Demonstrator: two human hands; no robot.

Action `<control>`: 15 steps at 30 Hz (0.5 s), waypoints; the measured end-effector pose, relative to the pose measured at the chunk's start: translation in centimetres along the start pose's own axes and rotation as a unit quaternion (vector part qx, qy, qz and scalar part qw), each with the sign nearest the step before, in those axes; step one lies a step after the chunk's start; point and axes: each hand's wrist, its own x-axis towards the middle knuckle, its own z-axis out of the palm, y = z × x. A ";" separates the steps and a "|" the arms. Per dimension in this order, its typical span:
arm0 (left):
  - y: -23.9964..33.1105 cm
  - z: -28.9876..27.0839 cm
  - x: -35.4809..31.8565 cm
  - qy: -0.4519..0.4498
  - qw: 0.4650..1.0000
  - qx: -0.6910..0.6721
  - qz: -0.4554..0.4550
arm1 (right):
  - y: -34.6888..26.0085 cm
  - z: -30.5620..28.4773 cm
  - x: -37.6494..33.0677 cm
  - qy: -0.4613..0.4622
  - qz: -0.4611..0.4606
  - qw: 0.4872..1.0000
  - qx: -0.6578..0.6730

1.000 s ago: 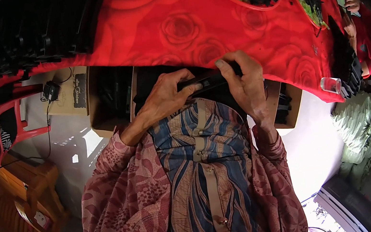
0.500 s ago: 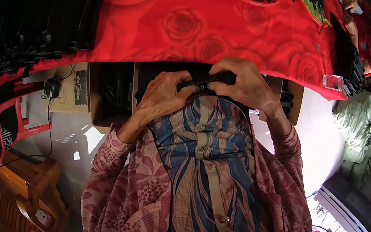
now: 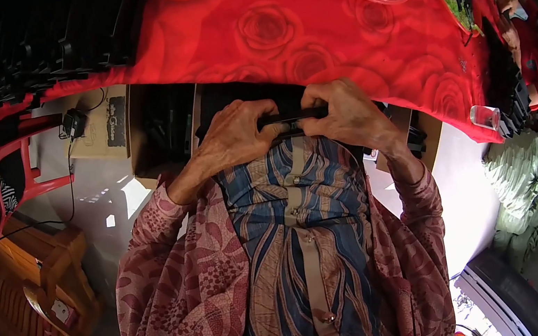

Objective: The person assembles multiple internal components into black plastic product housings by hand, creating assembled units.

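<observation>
Left hand [image 3: 236, 138] and right hand [image 3: 344, 116]: fingers curled, both pinching a slim black bar-shaped part [image 3: 292, 118] from opposite ends, held level against the chest just below the near edge of the table's red rose-print cloth [image 3: 276, 33]. Open cardboard boxes [image 3: 164, 125] stand under that edge; black parts [image 3: 33, 57] are heaped at the table's far left.

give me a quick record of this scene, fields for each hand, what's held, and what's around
left hand: fingers curled on the left end of a small black part
right hand: fingers curled on the right end of the same part
held thing: thin, dark, level, held close in front of the chest, below the table edge
table: red rose-print cloth
on the table: stacks of black parts
under the table: cardboard box
at the left: red plastic chair
</observation>
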 end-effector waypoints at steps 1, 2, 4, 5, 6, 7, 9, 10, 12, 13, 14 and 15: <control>0.0 0.0 0.0 0.000 1.000 0.000 -0.001 | 0.0 0.2 0.0 0.005 -0.012 1.000 0.019; -0.1 0.2 -0.1 0.004 1.000 0.006 0.000 | 0.0 0.3 0.1 0.005 -0.012 1.000 0.020; -0.7 0.8 -0.1 0.006 1.000 0.011 0.000 | 0.0 0.7 0.2 -0.013 0.019 1.000 0.017; -1.6 1.5 0.0 0.045 0.998 0.030 0.043 | 0.1 0.9 0.3 -0.014 0.020 1.000 0.018; -1.7 1.8 0.0 0.083 0.992 0.048 0.086 | 0.2 1.1 0.3 -0.013 0.015 1.000 0.019; -1.8 1.9 0.0 0.080 0.992 0.047 0.085 | 0.3 1.3 0.3 -0.012 0.009 1.000 0.020; -1.6 1.5 0.2 0.016 0.996 0.070 0.048 | 0.7 1.5 0.3 -0.015 0.018 0.999 0.031; -1.2 1.3 0.2 0.014 0.996 0.071 0.048 | 0.9 1.6 0.4 -0.017 0.024 0.999 0.041; -0.6 0.8 0.1 -0.034 0.995 0.092 0.004 | 1.2 2.0 0.3 -0.010 0.023 0.999 0.044; -0.9 0.8 0.2 -0.035 0.995 0.093 0.004 | 1.3 2.1 0.2 -0.003 0.022 0.999 0.046; -1.5 0.7 0.4 -0.026 0.996 0.083 0.029 | 1.3 2.1 0.1 -0.002 0.022 0.999 0.047; -1.5 0.5 0.5 -0.016 0.996 0.074 0.054 | 1.2 2.0 0.0 0.009 0.018 0.998 0.055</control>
